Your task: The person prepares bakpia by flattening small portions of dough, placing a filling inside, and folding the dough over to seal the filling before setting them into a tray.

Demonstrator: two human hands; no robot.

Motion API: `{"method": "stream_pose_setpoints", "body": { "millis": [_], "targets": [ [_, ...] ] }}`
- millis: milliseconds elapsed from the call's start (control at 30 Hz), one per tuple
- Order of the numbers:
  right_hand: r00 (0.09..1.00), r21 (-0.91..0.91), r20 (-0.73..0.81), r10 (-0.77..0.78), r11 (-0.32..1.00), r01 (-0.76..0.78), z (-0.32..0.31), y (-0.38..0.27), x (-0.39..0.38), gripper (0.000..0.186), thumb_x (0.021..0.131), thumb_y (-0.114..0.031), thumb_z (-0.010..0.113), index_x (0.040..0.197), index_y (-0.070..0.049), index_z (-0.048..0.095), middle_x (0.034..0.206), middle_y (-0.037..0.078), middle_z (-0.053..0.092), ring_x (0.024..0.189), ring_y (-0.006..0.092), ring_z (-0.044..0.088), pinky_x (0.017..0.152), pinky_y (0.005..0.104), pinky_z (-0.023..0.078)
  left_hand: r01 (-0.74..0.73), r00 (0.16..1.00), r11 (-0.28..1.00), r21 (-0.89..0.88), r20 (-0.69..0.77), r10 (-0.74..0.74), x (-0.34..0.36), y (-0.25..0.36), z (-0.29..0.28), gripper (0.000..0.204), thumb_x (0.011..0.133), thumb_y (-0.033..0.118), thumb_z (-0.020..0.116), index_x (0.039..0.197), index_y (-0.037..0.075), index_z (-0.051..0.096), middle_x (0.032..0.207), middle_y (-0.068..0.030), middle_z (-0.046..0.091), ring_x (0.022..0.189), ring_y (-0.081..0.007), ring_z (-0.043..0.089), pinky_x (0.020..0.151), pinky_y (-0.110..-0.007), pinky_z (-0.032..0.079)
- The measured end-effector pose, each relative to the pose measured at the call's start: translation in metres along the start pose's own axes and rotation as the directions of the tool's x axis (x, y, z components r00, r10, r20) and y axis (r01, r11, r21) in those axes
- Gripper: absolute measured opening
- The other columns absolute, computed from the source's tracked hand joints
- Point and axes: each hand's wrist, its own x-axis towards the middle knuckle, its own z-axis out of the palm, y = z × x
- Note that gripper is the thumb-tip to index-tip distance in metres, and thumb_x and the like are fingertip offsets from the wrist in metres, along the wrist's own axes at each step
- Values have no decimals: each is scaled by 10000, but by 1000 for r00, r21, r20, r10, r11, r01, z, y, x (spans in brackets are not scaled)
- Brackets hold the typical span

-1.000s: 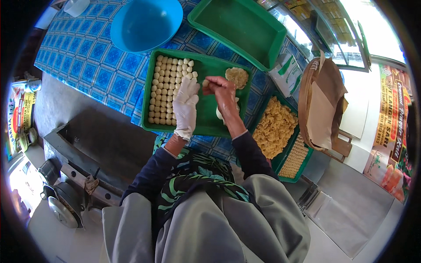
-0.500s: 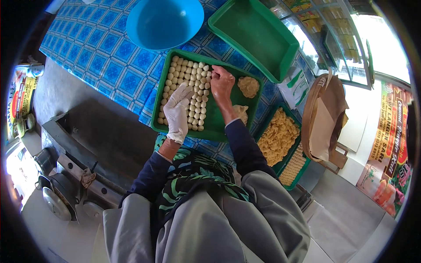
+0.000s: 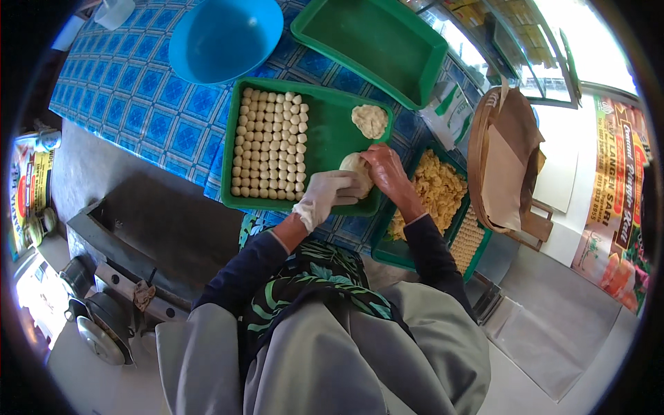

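My left hand point(image 3: 323, 195), in a white glove, rests with curled fingers against a pale dough lump point(image 3: 353, 164) at the lower right of a green tray point(image 3: 329, 116), holding it. My bare, shiny right hand point(image 3: 389, 174) pinches the upper right of that lump. Rows of several small pale balls point(image 3: 270, 142) fill the tray's left half. A flatter mass of pale paste point(image 3: 368, 122) lies in the upper right corner.
A blue bowl point(image 3: 225, 36) and a green tray point(image 3: 373, 52) stand behind on the checked cloth point(image 3: 149, 93). At right are trays of yellow mixture point(image 3: 439, 194) and small balls point(image 3: 467, 238), a white packet point(image 3: 443, 114) and a round woven tray point(image 3: 481, 159). A stove point(image 3: 138, 290) is lower left.
Both hands have moved right and down from among the rows of balls to the dough lump at the tray's lower right and taken hold of it.
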Motion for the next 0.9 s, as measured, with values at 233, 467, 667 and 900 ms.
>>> {"method": "stream_pose_setpoints", "body": {
  "millis": [233, 467, 667, 900],
  "targets": [
    [950, 263, -88, 300, 927, -268, 3, 0, -21, 146, 674, -52, 685, 790, 34, 665, 646, 173, 626, 588, 311, 620, 554, 410, 486, 154, 986, 901, -406, 7, -165, 60, -43, 16, 306, 971, 233, 511, 1207, 41, 541, 1132, -141, 620, 1048, -255, 611, 903, -410, 503],
    [752, 831, 405, 520, 133, -540, -36, -21, -48, 149, 735, -86, 720, 819, 30, 678, 669, 83, 632, 516, 137, 566, 423, 260, 404, 41, 990, 909, -414, -106, -92, 66, -52, 17, 275, 960, 159, 513, 1201, 27, 507, 1171, -142, 585, 1035, -245, 601, 907, -402, 506],
    [858, 985, 126, 499, -165, -49, -53, -37, -46, 200, 808, -56, 686, 970, 60, 671, 849, 94, 666, 695, 148, 604, 629, 279, 477, -40, 995, 977, -210, 80, 58, 33, -18, 32, 297, 989, 186, 466, 1227, 12, 502, 1239, -168, 554, 1156, -255, 554, 993, -427, 456],
    [901, 570, -287, 326, 814, -113, -8, -48, -18, 257, 767, -1, 666, 1013, -67, 706, 1093, 77, 635, 1053, 243, 515, 901, 346, 424, -234, 971, 883, -406, -139, 193, 28, 5, 25, 242, 956, 155, 542, 1144, 11, 591, 1123, -82, 614, 1039, -207, 609, 893, -320, 486]
  ]
}}
